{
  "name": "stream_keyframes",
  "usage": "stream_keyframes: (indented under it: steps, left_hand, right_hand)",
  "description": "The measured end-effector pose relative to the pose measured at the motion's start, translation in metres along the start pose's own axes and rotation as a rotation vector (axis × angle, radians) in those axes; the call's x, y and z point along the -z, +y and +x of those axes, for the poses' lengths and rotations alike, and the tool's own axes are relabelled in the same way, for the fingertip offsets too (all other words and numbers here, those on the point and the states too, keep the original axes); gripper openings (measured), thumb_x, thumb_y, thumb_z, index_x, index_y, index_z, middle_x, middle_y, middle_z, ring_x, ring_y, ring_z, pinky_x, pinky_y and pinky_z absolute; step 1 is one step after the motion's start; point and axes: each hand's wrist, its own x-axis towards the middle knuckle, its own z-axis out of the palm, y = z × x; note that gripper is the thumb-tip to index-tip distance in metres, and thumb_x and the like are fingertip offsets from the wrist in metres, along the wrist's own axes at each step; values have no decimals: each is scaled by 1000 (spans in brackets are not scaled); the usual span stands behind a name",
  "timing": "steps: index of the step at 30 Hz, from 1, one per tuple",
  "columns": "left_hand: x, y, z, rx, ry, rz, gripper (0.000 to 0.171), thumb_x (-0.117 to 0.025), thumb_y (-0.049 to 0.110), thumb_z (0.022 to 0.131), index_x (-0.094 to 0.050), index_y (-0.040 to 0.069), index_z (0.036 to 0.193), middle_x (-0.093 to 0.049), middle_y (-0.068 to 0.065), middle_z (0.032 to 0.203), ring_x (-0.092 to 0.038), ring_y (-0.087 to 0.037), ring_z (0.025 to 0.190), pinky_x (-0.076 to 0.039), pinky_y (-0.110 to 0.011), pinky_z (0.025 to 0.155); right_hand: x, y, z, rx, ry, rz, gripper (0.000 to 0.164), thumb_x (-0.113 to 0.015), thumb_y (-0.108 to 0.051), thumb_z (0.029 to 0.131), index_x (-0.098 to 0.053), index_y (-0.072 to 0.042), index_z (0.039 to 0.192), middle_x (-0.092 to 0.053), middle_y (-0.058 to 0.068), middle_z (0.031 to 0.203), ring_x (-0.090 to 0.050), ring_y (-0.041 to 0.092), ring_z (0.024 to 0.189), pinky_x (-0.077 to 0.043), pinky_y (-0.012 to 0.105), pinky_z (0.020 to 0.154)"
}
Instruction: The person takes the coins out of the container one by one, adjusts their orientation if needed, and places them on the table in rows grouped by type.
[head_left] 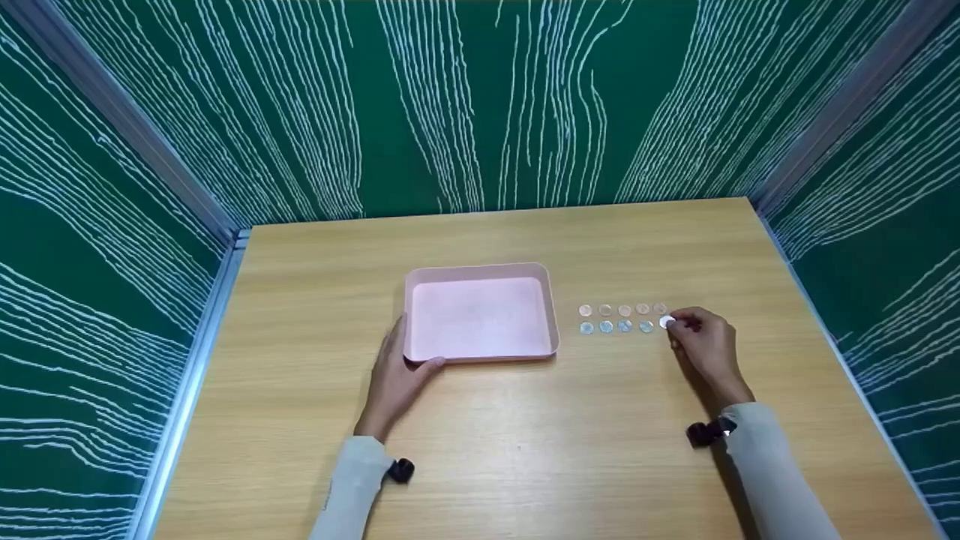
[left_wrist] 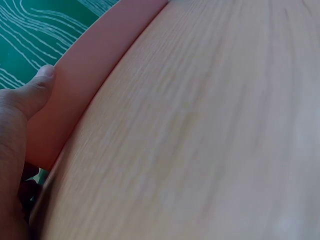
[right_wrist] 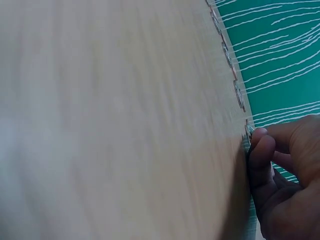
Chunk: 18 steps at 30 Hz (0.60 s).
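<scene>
A shallow pink tray [head_left: 480, 319] with raised walls stands left of two rows of coins. My left hand [head_left: 395, 379] grips its near left corner, fingers along the left side and thumb on the front wall; in the left wrist view the thumb [left_wrist: 40, 90] lies against the pink wall [left_wrist: 100, 55]. At the right end of the near row, my right hand [head_left: 706, 346] pinches a bright silvery coin [head_left: 666, 322] between thumb and fingertips, close over the table. Several copper-coloured coins [head_left: 624, 310] form the far row and several silvery coins [head_left: 625, 326] the near one.
The light wooden table [head_left: 510, 450] carries the tray and coins. Green panels with white wavy lines [head_left: 480, 105] enclose its back and both sides, with metal posts at the corners. Dark wrist cameras [head_left: 401, 470] sit on both wrists.
</scene>
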Motion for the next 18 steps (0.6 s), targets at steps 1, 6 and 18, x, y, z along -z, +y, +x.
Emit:
stream_keyframes:
  steps: [1, 6, 18]
  left_hand:
    - [0, 0, -1, 2, 0, -1, 116, -88, 58, 90, -25, 18, 177, -33, -13, 178, -34, -36, 162, -33, -61, 128]
    - [-2, 1, -4, 15, -2, -4, 116, -88, 60, 90, -25, 16, 177, -32, -12, 179, -33, -37, 163, -32, -61, 129]
    - [2, 7, 2, 27, -46, -31, 115, -87, 56, 92, -20, 20, 178, -26, -11, 181, -26, -34, 166, -26, -60, 132]
  right_hand:
    - [0, 0, -1, -1, -4, 12, 17, -76, -6, 102, -79, 7, 112, -77, 21, 90, -66, 5, 63, -53, 14, 58]
    - [3, -1, -3, -12, -22, 66, 19, -75, -7, 105, -78, 8, 114, -77, 26, 94, -69, 9, 62, -56, 18, 54]
    - [9, -5, -9, -42, -29, 138, 24, -72, -12, 108, -77, 9, 118, -76, 27, 96, -69, 11, 66, -58, 20, 57]
